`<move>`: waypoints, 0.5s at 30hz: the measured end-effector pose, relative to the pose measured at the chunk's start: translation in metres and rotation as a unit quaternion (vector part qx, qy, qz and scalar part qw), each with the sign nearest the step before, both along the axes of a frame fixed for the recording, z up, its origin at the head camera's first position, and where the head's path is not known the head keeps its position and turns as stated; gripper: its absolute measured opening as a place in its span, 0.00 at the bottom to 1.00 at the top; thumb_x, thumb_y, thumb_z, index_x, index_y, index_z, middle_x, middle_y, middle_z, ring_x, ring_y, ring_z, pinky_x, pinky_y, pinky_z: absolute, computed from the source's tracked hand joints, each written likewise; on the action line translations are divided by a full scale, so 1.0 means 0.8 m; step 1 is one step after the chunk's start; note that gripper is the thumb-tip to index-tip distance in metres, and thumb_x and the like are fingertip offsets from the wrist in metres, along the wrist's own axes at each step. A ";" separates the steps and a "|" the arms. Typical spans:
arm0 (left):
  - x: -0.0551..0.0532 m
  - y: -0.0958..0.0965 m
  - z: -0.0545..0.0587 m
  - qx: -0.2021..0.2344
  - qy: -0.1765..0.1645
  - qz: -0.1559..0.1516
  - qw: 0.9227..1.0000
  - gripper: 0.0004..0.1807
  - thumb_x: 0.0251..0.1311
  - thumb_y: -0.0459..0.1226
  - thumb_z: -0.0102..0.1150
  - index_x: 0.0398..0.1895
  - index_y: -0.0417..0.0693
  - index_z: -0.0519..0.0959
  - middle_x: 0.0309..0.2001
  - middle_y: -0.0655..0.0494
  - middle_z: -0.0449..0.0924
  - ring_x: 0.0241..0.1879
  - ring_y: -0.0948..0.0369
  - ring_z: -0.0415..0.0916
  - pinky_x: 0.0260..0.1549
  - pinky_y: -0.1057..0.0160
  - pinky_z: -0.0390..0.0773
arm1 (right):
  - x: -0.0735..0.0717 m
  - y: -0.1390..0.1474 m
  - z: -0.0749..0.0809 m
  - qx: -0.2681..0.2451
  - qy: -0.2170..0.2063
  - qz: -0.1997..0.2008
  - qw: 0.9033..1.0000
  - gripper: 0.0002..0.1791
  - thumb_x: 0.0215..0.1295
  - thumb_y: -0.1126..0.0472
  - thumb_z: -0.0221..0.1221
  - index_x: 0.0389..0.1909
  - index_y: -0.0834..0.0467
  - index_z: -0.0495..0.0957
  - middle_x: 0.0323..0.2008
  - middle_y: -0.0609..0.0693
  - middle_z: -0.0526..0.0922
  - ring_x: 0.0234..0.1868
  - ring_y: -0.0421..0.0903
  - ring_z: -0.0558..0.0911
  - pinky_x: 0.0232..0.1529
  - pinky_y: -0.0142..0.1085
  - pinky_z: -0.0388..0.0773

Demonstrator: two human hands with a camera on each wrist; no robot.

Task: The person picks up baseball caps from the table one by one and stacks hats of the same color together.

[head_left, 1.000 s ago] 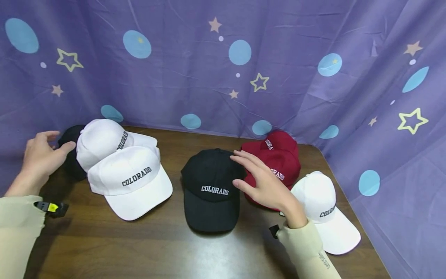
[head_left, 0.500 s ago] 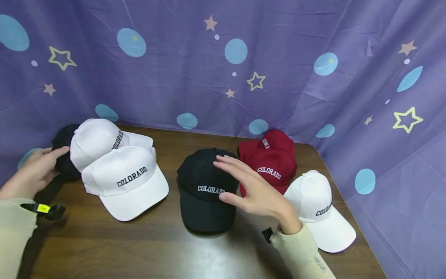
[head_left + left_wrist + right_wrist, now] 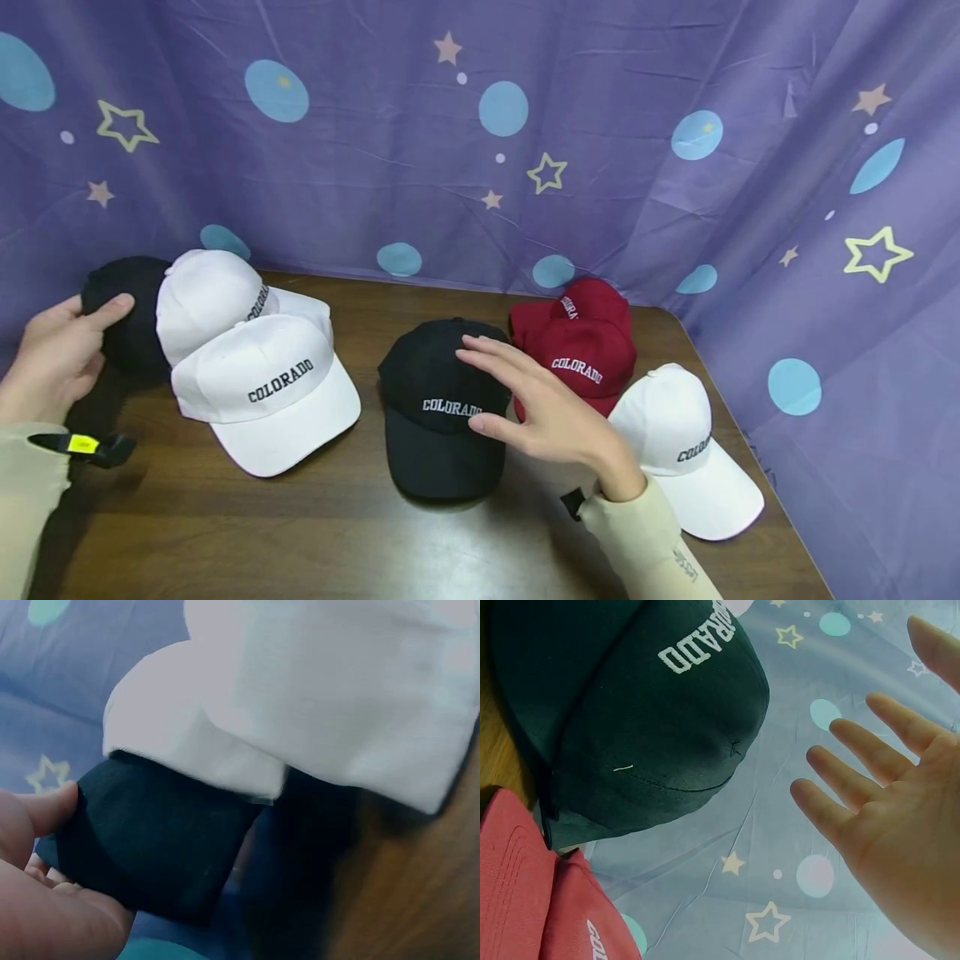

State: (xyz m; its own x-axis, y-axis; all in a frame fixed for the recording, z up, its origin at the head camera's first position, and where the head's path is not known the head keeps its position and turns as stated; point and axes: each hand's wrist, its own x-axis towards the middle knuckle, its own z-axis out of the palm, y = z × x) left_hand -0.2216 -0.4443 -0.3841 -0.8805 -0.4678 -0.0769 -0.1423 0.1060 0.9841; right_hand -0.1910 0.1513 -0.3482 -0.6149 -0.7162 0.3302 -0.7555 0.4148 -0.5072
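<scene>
At the far left in the head view, my left hand (image 3: 56, 354) grips a black cap (image 3: 142, 333) at its edge, thumb on the outside. The left wrist view shows this cap's dark cloth (image 3: 161, 840) partly behind the white caps. Just right of it, a white cap (image 3: 206, 304) sits behind another white cap (image 3: 262, 400) lettered COLORADO. My right hand (image 3: 551, 408) is held with its fingers spread, overlapping a second black cap (image 3: 438, 454) in the middle. In the right wrist view the palm (image 3: 907, 832) faces that cap (image 3: 660, 735), apart from it.
Two red caps (image 3: 588, 350) overlap at the back right of the wooden table (image 3: 300, 533). A third white cap (image 3: 675, 425) lies by the table's right edge, partly behind my right forearm. A purple patterned curtain (image 3: 337, 167) hangs along the back and right.
My left hand has come down onto the left black cap, taken hold of it and shifted it a little left. My right hand has moved slightly left over the middle cap.
</scene>
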 end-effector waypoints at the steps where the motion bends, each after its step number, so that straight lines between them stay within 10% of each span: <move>1: 0.000 0.004 0.006 -0.041 -0.008 0.016 0.999 0.10 0.69 0.56 0.66 0.42 0.68 0.77 0.27 0.72 0.71 0.21 0.69 0.67 0.18 0.70 0.69 | 0.000 0.000 0.000 0.000 0.000 -0.001 1.000 0.40 0.72 0.45 0.67 0.81 0.46 0.64 0.82 0.43 0.60 0.82 0.41 0.58 0.77 0.51 0.65; 6: 0.002 0.024 0.042 -0.159 -0.002 0.055 0.986 0.06 0.73 0.58 0.58 0.45 0.77 0.75 0.36 0.81 0.72 0.32 0.76 0.71 0.24 0.77 0.73 | -0.001 0.002 0.000 0.002 -0.006 -0.009 1.000 0.40 0.72 0.45 0.67 0.81 0.45 0.65 0.82 0.41 0.59 0.82 0.41 0.59 0.77 0.52 0.66; 15: 0.012 0.049 0.106 -0.149 0.154 0.063 0.975 0.11 0.78 0.38 0.58 0.49 0.72 0.76 0.43 0.79 0.74 0.35 0.81 0.74 0.31 0.85 0.70 | -0.003 0.005 0.000 0.002 -0.018 -0.011 1.000 0.40 0.72 0.46 0.68 0.81 0.44 0.65 0.82 0.40 0.59 0.81 0.38 0.58 0.77 0.50 0.66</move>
State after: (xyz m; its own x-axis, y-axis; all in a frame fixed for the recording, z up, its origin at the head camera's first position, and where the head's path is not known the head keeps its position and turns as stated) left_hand -0.2123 -0.4055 -0.2997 -0.7748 -0.5346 0.3375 0.1250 0.3938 0.9107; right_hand -0.1934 0.1549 -0.3479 -0.6417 -0.7038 0.3048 -0.7274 0.4326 -0.5327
